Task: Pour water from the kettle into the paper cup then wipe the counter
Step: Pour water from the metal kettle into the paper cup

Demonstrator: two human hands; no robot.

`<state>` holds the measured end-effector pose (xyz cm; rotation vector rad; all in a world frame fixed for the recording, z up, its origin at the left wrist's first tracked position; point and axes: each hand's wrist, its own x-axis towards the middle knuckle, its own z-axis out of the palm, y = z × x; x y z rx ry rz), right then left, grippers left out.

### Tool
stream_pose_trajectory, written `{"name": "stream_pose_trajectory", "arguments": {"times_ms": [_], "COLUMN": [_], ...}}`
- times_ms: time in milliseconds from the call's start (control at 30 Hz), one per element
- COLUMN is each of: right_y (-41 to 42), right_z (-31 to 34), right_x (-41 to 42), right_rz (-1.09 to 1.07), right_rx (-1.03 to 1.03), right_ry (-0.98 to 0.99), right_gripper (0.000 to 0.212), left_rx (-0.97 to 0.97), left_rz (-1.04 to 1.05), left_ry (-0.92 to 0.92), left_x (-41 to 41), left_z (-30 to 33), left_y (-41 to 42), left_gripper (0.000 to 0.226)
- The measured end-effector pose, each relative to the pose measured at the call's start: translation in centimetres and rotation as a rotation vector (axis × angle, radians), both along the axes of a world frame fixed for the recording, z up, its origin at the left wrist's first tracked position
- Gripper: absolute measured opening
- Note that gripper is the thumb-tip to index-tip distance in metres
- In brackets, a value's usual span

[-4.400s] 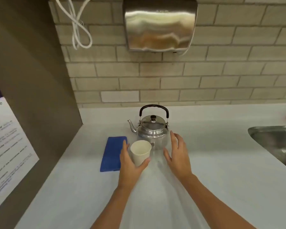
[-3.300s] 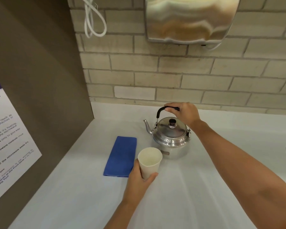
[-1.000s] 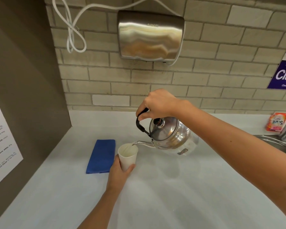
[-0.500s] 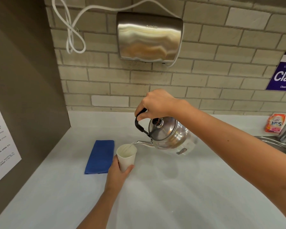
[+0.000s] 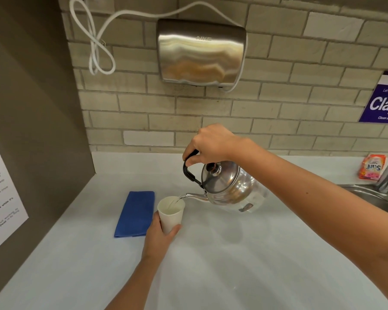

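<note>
Kettle (image 5: 229,186) tilted in right hand's (image 5: 211,144) grip; left hand (image 5: 160,236) clasping paper cup (image 5: 171,214) — below spout

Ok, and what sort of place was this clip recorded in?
Probably a shared kitchenette or communal washroom-kitchen, not a home. A steel wall-mounted hand dryer hangs on the painted brick wall, printed notices are posted, and a steel sink with a detergent sachet sits at the end of the counter.

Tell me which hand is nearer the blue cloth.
Left. The left hand, holding the cup, sits just beside the cloth at its right edge. The right hand is farther right and raised, gripping the kettle handle.
</note>
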<state>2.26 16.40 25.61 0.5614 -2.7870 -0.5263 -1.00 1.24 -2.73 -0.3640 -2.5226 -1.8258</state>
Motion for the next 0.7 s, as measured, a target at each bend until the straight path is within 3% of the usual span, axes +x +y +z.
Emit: {"name": "stream_pose_trajectory", "arguments": {"times_ms": [700], "right_y": [-0.33], "right_z": [0.28], "right_x": [-0.22], "right_rz": [-0.012], "right_rx": [0.025], "right_ry": [0.000], "right_gripper": [0.027], "left_rx": [0.017], "left_rz": [-0.002], "left_ry": [0.003], "left_x": [0.08], "left_z": [0.29], "left_y": [-0.04], "left_gripper": [0.069]}}
